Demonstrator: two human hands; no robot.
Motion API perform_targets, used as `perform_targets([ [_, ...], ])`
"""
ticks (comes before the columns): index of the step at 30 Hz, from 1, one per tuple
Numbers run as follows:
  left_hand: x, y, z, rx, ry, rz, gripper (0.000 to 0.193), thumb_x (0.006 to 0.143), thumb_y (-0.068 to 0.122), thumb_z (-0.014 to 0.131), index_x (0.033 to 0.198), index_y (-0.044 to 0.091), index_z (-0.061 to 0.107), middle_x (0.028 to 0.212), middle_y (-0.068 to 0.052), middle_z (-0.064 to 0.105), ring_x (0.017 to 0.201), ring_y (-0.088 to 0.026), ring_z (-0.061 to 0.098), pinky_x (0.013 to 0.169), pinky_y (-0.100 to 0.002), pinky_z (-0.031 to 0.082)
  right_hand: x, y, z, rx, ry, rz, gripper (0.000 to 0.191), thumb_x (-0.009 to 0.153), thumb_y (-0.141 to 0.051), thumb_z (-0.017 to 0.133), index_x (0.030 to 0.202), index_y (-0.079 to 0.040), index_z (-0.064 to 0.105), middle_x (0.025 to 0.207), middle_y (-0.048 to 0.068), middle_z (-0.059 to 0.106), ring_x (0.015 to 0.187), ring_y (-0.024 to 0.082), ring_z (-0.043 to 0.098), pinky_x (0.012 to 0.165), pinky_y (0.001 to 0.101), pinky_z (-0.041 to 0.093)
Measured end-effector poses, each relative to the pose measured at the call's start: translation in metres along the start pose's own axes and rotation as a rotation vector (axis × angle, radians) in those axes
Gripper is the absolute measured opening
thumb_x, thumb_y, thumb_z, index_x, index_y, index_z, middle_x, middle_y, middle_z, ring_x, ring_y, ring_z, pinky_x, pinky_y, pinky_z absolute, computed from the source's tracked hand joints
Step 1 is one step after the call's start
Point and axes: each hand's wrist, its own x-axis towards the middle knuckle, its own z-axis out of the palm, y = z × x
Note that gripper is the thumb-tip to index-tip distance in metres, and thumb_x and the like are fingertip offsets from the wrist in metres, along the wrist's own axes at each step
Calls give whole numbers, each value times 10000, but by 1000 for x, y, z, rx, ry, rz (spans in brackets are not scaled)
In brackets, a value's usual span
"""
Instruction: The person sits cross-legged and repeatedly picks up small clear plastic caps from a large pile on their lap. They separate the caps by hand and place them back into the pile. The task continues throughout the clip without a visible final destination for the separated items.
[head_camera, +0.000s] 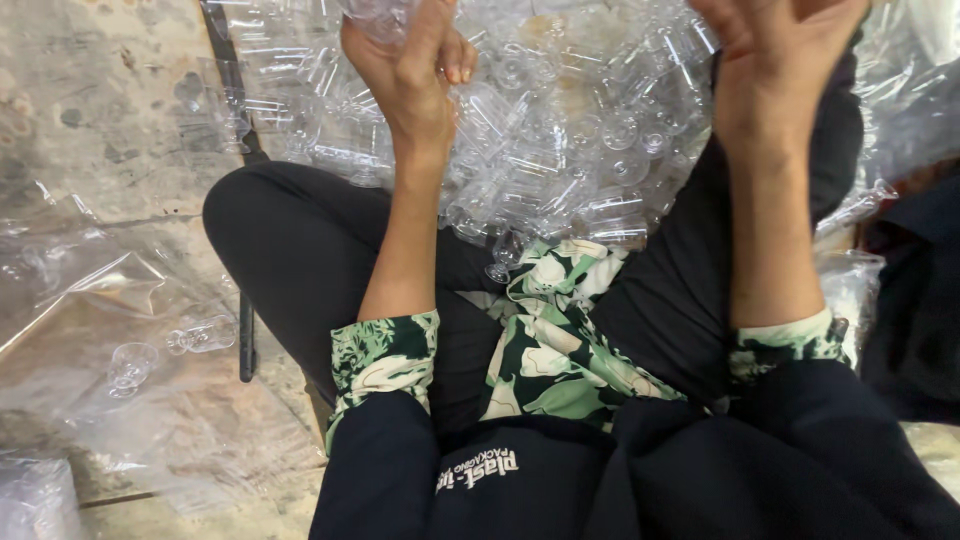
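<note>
Seated cross-legged on the floor (90, 120), head camera looking down over lap and raised forearms.

Left hand (415, 65) raised at top centre-left, fingers curled shut around a clear plastic piece (380, 15) — only its lower edge visible at the frame top, exact kind not discernible, probably one of the goblets. Long axis of the held piece not readable; cut off by the frame.

Right hand (775, 60) raised at top right, palm toward the camera, fingertips out of frame. Open or closed: cannot tell. Nothing visibly held.

Heap of clear plastic goblets (570, 140) directly ahead of the knees, between and beyond the two forearms, spilling onto the lap. Goblets lying every way — no common axis. One goblet (503, 255) stem-down at the near edge of the heap, touching the green floral shirt (555, 340). Heap equally near both hands; left hand already in contact with the stock.

Two stray goblets (150, 350) lying on their sides on clear plastic sheeting (80, 280) to the left, well apart from both hands, nearer the left arm. Sheeting wrinkled over the worn floor.

Black trousers (300, 250) and a dark jacket (520, 480) filling the lower frame.
</note>
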Motion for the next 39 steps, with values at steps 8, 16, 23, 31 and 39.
perform_targets([
  [8, -25, -13, 28, -55, -54, -72, 121, 939, 50, 728, 1000, 3, 635, 727, -60, 624, 479, -146, 483, 468, -349, 426, -26, 11, 30, 103, -152, 0, 565, 1002, -57, 832, 1408, -65, 438, 1200, 53, 603, 1057, 163, 607, 936, 315, 503],
  [16, -33, -18, 33, -60, -82, -118, 163, 973, 78, 773, 987, -36, 659, 820, -99, 678, 495, -156, 501, 496, -342, 425, -30, 11, 43, 212, -203, 140, 456, 1053, -115, 773, 1360, -103, 436, 1221, 61, 626, 1117, 181, 674, 988, 421, 623],
  [23, -24, -3, 28, 302, -181, -9, 247, 976, 144, 812, 1063, -55, 694, 1025, -109, 736, 577, -145, 566, 472, -304, 417, -9, 28, -10, 318, -176, 67, 344, 1161, -119, 706, 1357, -119, 423, 1192, 47, 600, 1042, 160, 621, 895, 387, 568],
  [31, -23, -21, 11, 826, -306, 95, 336, 886, 167, 854, 1073, 10, 623, 811, -62, 575, 642, -130, 541, 575, -327, 445, -6, 25, -39, 280, -262, 77, 426, 1056, -376, 678, 1329, -63, 587, 1048, 55, 670, 938, 171, 693, 862, 340, 614],
  [39, -27, -28, 7, 863, -368, 219, 361, 950, 255, 851, 1063, 19, 602, 768, -32, 516, 684, -151, 465, 634, -363, 404, -17, 21, -23, 190, -332, 43, 366, 1107, -363, 675, 1292, -55, 607, 1065, 83, 684, 952, 207, 676, 871, 365, 571],
])
